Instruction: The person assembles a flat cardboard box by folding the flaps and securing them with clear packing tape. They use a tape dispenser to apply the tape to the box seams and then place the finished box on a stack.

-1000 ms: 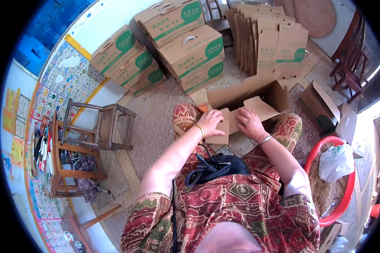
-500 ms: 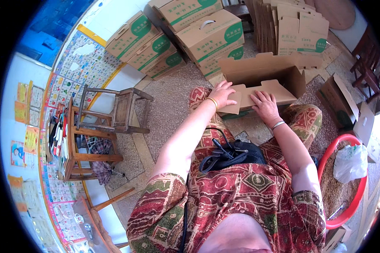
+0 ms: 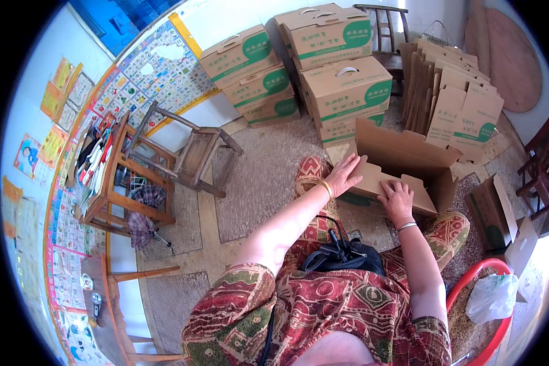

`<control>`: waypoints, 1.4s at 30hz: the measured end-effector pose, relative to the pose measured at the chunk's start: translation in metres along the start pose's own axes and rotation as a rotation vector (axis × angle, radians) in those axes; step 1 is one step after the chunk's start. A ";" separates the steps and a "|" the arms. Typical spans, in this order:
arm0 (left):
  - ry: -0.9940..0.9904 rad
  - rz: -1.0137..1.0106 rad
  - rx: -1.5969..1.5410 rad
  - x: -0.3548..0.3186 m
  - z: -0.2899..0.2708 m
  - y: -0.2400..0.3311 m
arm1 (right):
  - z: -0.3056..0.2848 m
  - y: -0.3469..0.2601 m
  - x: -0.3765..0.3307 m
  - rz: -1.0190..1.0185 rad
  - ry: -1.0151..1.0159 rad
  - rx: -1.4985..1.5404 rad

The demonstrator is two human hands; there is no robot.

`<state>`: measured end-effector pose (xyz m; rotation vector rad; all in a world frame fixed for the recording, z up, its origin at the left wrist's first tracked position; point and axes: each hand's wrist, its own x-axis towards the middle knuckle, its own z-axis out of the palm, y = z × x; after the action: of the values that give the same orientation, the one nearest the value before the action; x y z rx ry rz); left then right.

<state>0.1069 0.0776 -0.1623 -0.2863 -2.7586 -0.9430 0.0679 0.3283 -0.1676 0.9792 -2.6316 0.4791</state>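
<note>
An open brown cardboard box [image 3: 402,143] stands on the floor between my knees, its tall back flap raised and its dark inside partly showing at the right. Flat against the box's left end lies my left hand [image 3: 346,175], fingers stretched out beside the folded front flap [image 3: 375,178]. My right hand [image 3: 398,200] rests on that same flap near its middle, fingers apart and slightly bent, pressing down on the cardboard. The undersides of both hands are hidden. A black pouch [image 3: 348,255] sits at my waist.
Closed boxes with green print [image 3: 348,85] are stacked ahead. Flattened cartons [image 3: 463,110] lean beyond the open box. At the right are another open box [image 3: 493,210] and a red tub [image 3: 491,268] with a white plastic bag [image 3: 493,297]. A wooden chair [image 3: 195,152] stands left.
The view has tilted up and shifted. The front flap has tipped in toward the box. My left hand has moved from the flap's outer corner to the box's left end.
</note>
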 end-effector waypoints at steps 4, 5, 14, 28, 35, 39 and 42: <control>0.040 0.108 0.003 -0.004 -0.001 0.000 | -0.001 0.001 -0.001 0.015 -0.024 0.002; 0.056 0.113 0.029 -0.006 0.000 0.002 | -0.001 0.001 -0.001 0.018 -0.031 0.002; -0.124 -0.120 0.520 -0.004 0.011 0.027 | 0.001 -0.008 -0.011 0.046 -0.002 -0.009; -0.232 -0.297 0.566 0.017 0.011 0.030 | 0.007 -0.019 -0.028 0.050 -0.012 -0.060; -0.225 -0.273 0.588 0.018 0.018 0.023 | 0.000 -0.029 -0.034 0.067 -0.041 -0.029; -0.231 -0.256 0.564 0.015 0.014 0.023 | 0.007 -0.023 -0.031 0.031 -0.003 -0.029; -0.236 -0.258 0.570 0.016 0.016 0.020 | 0.008 -0.021 -0.031 0.037 -0.011 -0.027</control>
<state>0.0947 0.1045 -0.1587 0.0612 -3.1813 -0.1362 0.1036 0.3277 -0.1822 0.9283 -2.6630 0.4472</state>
